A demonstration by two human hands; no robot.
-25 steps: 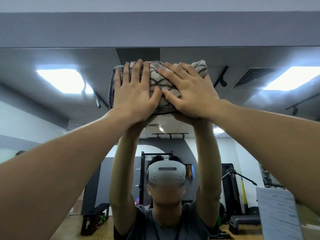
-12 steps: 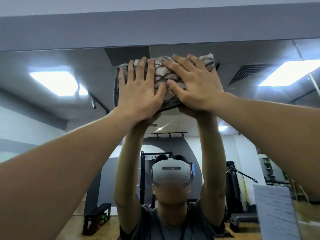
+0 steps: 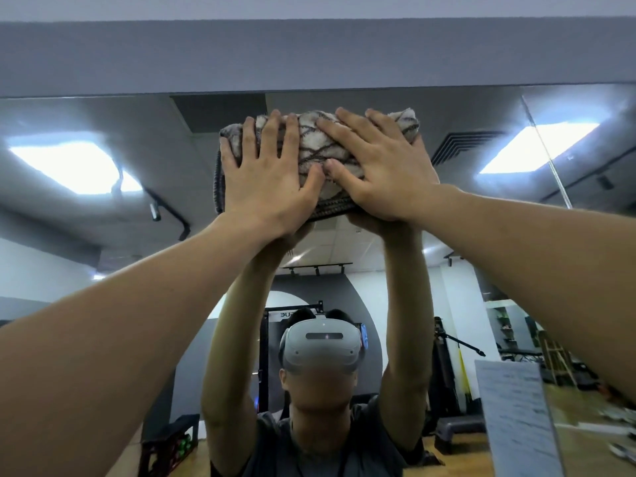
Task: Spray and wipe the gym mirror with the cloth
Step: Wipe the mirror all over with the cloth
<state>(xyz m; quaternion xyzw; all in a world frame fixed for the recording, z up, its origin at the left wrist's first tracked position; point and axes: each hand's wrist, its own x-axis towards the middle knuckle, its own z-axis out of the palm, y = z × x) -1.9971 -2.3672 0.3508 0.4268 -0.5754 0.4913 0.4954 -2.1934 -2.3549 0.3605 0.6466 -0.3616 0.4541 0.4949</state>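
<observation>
Both hands, the left and right, lay spread flat on the cloth, which had slid slightly right along the mirror's top edge — wiping continued.

A folded beige cloth with dark diamond-pattern lines lies flat against the gym mirror, near its top edge.

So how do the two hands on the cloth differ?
The left hand points straight up, covering the cloth's left end; the right hand angles inward over its right end. The left fingers lie closer together, the right ones more fanned. Both press flat, open-palmed, against the mirror.
</observation>
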